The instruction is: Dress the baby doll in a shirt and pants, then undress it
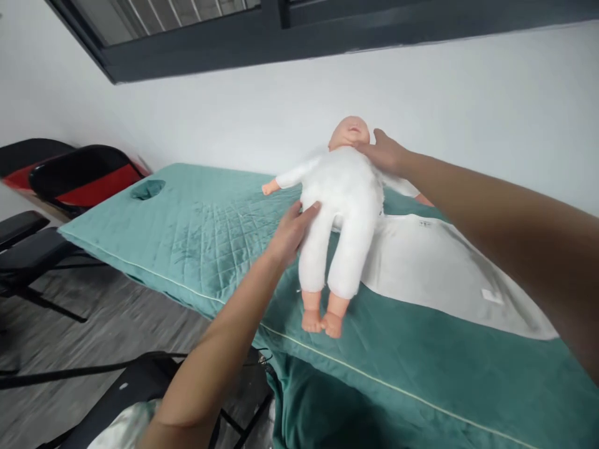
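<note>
A baby doll (pixel 344 181) with a soft white body and bare plastic head, hands and feet is held face up over the bed, its feet toward me. My left hand (pixel 292 232) grips its hip at the left, thumb on top and the other fingers partly hidden beneath. At the neck and shoulder, my right hand (pixel 384 153) holds the doll from the right side; part of its grip is hidden. Just right of the doll's legs lies a white cloth (pixel 421 268), spread on the green bed cover (pixel 210 237).
The bed stands along a white wall (pixel 210 112) below a dark window frame (pixel 281 47). A face hole (pixel 148 189) opens at the bed's far left end. Black-and-red folding chairs (pixel 88 178) stand beyond it. A dark chair (pixel 135 386) is close to my left arm.
</note>
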